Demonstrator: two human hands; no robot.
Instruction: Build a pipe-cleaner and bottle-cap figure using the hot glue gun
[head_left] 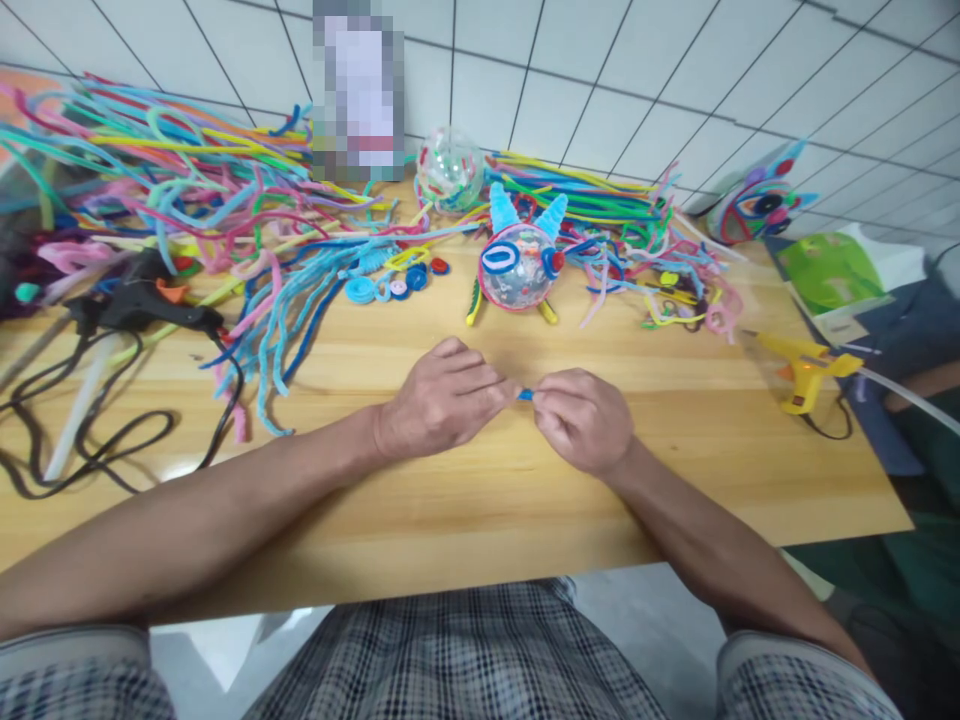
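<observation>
A small, thin, bright blue piece (526, 395) is pinched between the left hand (454, 395) and the right hand (585, 415), low over the pale wooden surface (465, 520). It seems loose, not joined to anything yet. Both hands curl close together, backs up. Beyond them, the clear round ball animal (519, 285) already has fuzzy blue ears (553, 215), blue eyes (500, 260) and yellow-edged legs (474, 302).

The wooden table (465, 530) was pale. Pipe cleaners (225, 150) lay along its back around a clear ball (450, 170), with an eared ball (519, 272) and buttons (399, 287) in front. A black glue gun (146, 300) lay left, a yellow glue gun (805, 370) right.
</observation>
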